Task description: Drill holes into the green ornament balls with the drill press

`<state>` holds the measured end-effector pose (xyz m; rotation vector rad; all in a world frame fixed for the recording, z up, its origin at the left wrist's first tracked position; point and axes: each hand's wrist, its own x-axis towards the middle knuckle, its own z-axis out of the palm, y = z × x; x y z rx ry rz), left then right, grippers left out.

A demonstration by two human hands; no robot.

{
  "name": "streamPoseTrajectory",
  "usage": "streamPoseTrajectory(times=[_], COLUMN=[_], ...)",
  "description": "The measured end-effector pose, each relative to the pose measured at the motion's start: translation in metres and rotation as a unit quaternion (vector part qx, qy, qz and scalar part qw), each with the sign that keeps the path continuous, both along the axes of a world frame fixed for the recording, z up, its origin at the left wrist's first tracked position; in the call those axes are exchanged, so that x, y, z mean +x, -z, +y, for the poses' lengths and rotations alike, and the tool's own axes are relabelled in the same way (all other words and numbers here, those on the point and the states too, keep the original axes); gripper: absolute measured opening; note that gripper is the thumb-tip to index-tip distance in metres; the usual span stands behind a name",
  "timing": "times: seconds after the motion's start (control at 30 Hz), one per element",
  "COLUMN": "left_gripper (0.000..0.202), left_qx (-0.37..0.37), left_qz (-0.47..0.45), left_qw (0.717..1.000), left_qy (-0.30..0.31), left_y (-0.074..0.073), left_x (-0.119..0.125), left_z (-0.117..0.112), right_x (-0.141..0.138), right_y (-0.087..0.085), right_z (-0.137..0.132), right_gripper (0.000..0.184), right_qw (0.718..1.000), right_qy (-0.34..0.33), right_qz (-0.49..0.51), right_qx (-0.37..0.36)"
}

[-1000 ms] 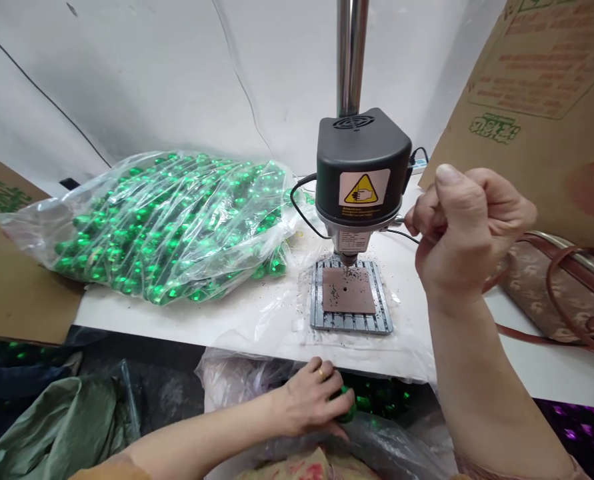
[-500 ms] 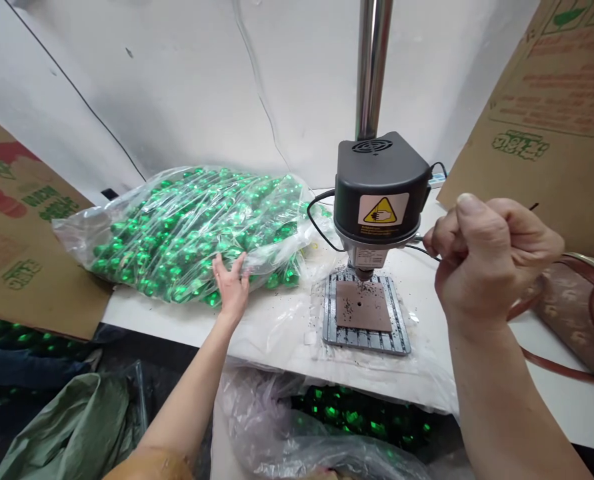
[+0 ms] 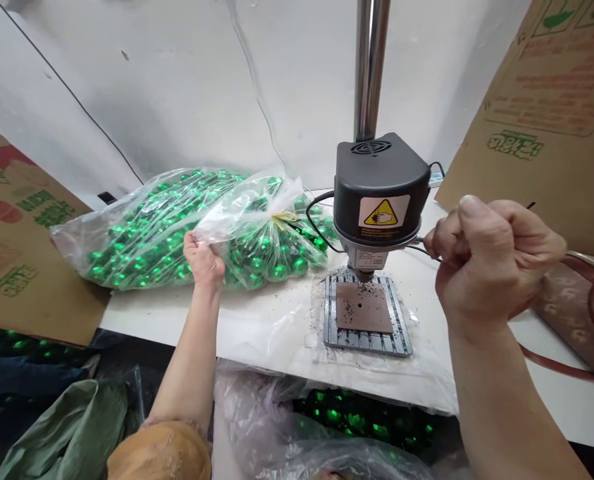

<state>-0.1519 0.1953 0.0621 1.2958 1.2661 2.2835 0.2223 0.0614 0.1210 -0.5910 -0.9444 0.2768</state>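
My left hand [image 3: 204, 263] is closed on a clear plastic bag [image 3: 231, 220], pulling a fold of it out to the left. The bag is tied with a yellow tie [image 3: 285, 217] and holds many shiny green balls [image 3: 279, 272]. My right hand [image 3: 494, 257] is wrapped round the handle of a small drill press [image 3: 381, 193]; most of the handle is hidden by the fingers. Beneath the chuck [image 3: 364, 275] a brown square board [image 3: 361, 319] with a hole lies on the slotted metal base [image 3: 369, 343]. Dark shavings are scattered over the board.
Cardboard boxes stand at the left [image 3: 24, 253] and right [image 3: 537, 100]. A patterned bag [image 3: 571, 313] with a brown strap rests at the right. Below the white table edge, a plastic bag [image 3: 261, 427] holds more green balls. A power cord [image 3: 311, 223] loops beside the drill.
My left hand has shifted left and gone from spread fingers on the bag to gripping its plastic. The tied neck and yellow tie now show. My right hand has hardly moved.
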Motion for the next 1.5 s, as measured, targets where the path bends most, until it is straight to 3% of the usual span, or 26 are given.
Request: streamPoseTrajectory(times=[0.1, 0.17, 0.2, 0.23, 0.3, 0.37, 0.4, 0.5, 0.6, 0.7, 0.77, 0.83, 0.9, 0.93, 1.03, 1.13, 1.27, 1.5], left_gripper=[0.023, 0.033, 0.039, 0.041, 0.032, 0.025, 0.026, 0.027, 0.037, 0.043, 0.047, 0.050, 0.051, 0.052, 0.061, 0.061, 0.058, 0.063], left_qx=[-0.093, -0.093, -0.073, -0.048, -0.006, -0.002, -0.014, -0.122, -0.225, -0.235, -0.229, -0.209, -0.187, -0.186, -0.231, -0.279, -0.300, -0.304], left_qz=[0.115, 0.243, 0.306, 0.366, 0.472, 0.542, 0.555, 0.579, 0.573, 0.564, 0.527, 0.448, 0.353, 0.309, 0.182, 0.118, 0.147, 0.118], left_qw=[0.984, 0.948, 0.929, 0.912, 0.880, 0.832, 0.815, 0.783, 0.771, 0.776, 0.803, 0.852, 0.890, 0.895, 0.866, 0.823, 0.784, 0.790], left_qy=[-0.096, -0.183, -0.197, -0.177, -0.041, 0.121, 0.165, 0.194, 0.163, 0.156, 0.158, 0.172, 0.220, 0.261, 0.404, 0.480, 0.522, 0.519], left_y=[0.020, 0.033, 0.040, 0.045, 0.056, 0.068, 0.073, 0.088, 0.097, 0.100, 0.099, 0.096, 0.093, 0.092, 0.089, 0.088, 0.091, 0.113], left_x=[0.000, 0.013, 0.024, 0.037, 0.070, 0.105, 0.122, 0.162, 0.181, 0.184, 0.180, 0.172, 0.162, 0.158, 0.147, 0.144, 0.153, 0.175], left_z=[-0.031, -0.056, -0.068, -0.076, -0.082, -0.070, -0.059, -0.018, 0.013, 0.020, 0.016, 0.005, -0.010, -0.018, -0.045, -0.068, -0.084, -0.083], right_x=[0.001, 0.002, 0.003, 0.003, 0.003, 0.002, 0.002, 0.003, 0.003, 0.003, 0.003, 0.003, 0.003, 0.003, 0.003, 0.002, 0.001, 0.002], right_y=[0.001, 0.002, 0.002, 0.002, 0.002, 0.002, 0.002, 0.002, 0.003, 0.003, 0.003, 0.003, 0.003, 0.003, 0.004, 0.003, 0.003, 0.006], right_z=[0.000, 0.000, 0.001, 0.001, 0.001, 0.001, 0.001, 0.001, 0.002, 0.001, 0.001, 0.001, 0.001, 0.001, 0.001, 0.000, 0.000, 0.001], right_gripper=[0.041, 0.041, 0.041, 0.041, 0.041, 0.041, 0.041, 0.041, 0.042, 0.043, 0.043, 0.043, 0.043, 0.043, 0.043, 0.042, 0.044, 0.046], right_qw=[1.000, 1.000, 1.000, 1.000, 1.000, 1.000, 1.000, 1.000, 1.000, 1.000, 1.000, 1.000, 1.000, 1.000, 1.000, 1.000, 1.000, 0.999], right_qy=[-0.002, -0.006, -0.006, -0.004, -0.002, -0.004, -0.007, -0.009, -0.012, -0.011, -0.011, -0.012, -0.014, -0.015, -0.016, -0.013, -0.021, -0.014], right_qz=[-0.005, -0.009, -0.010, -0.012, -0.011, -0.010, -0.009, -0.008, -0.006, -0.004, -0.004, -0.005, -0.007, -0.010, -0.012, -0.010, -0.007, -0.026], right_qx=[-0.004, 0.003, 0.005, 0.008, 0.012, 0.012, 0.011, 0.006, 0.007, 0.006, 0.008, 0.010, 0.015, 0.017, 0.022, 0.019, 0.021, 0.026])
